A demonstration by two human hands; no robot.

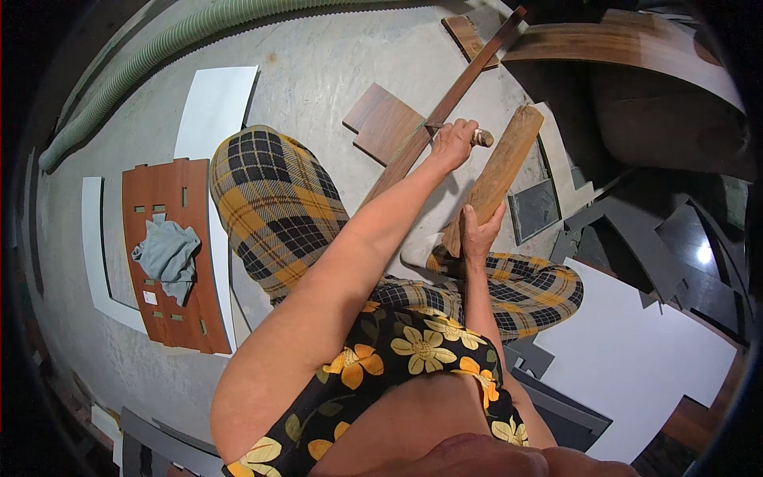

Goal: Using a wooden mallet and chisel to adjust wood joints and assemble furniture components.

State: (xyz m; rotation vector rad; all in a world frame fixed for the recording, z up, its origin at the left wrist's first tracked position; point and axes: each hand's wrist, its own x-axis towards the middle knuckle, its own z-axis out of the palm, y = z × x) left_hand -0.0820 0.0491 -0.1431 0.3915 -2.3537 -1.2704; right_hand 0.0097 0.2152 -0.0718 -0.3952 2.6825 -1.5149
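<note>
My left hand (453,145) is closed around a chisel (482,138), its rounded wooden handle end poking out to the right. The thin blade points left and meets a long narrow brown wood strip (469,79) lying slantwise on the floor. Just left of the strip, a small notched wood-grain board (383,123) touches or sits very close to it. In my right hand (482,232) is a thick wooden block (505,163), gripped near its lower end and slanting up to the right. The block is apart from the chisel.
On the left, a slotted reddish-brown panel (171,318) carries a grey cloth (168,254). White boards (213,103) lie around it. A green ribbed hose (183,40) curves along the back. Dark offcuts (636,230) and a large white board (628,350) crowd the right.
</note>
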